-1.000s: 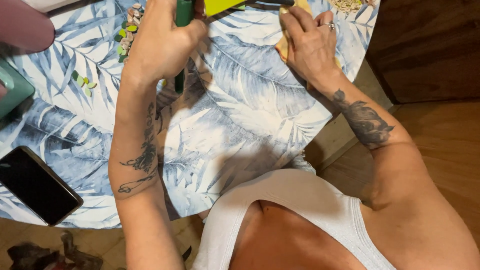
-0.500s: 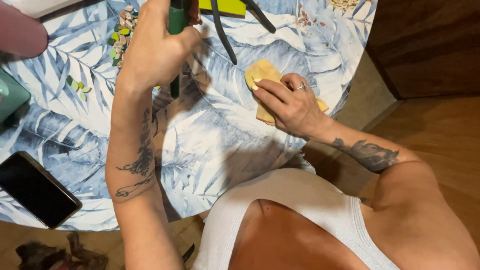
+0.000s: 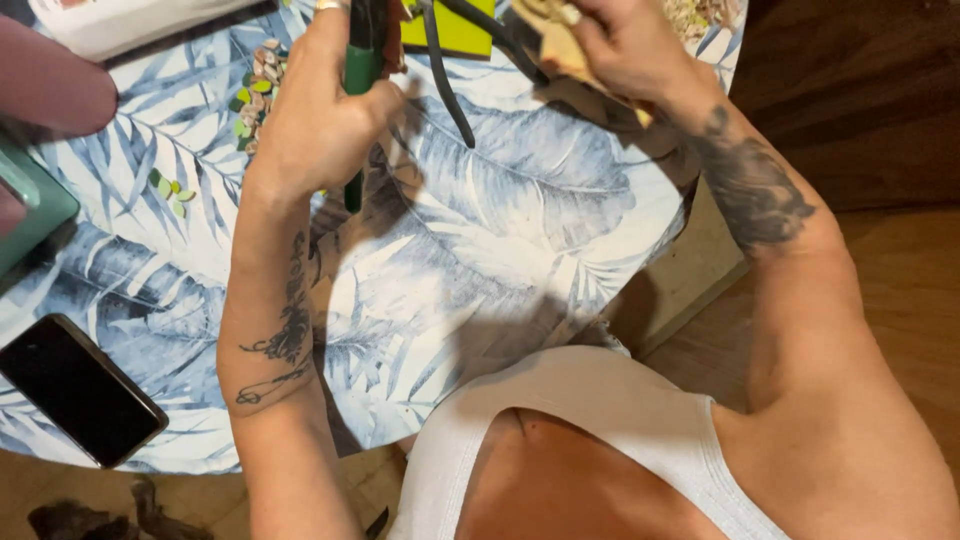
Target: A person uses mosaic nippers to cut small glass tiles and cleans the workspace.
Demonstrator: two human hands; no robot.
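Note:
My left hand is closed around a green-handled tool held upright above the leaf-print tablecloth. At the top edge my right hand grips a tan, flat piece, lifted off the cloth. A pair of black-handled pliers lies between the two hands, its handles pointing toward me. Small green and pink chips are scattered left of my left hand.
A black phone lies at the table's near left edge. A teal case and a pink object sit at the far left. A yellow-green sheet and a white box are at the back. Wooden floor lies to the right.
My right hand went down onto the tan piece on the cloth, then lifted it up toward the top edge. The left hand stayed put with the green tool.

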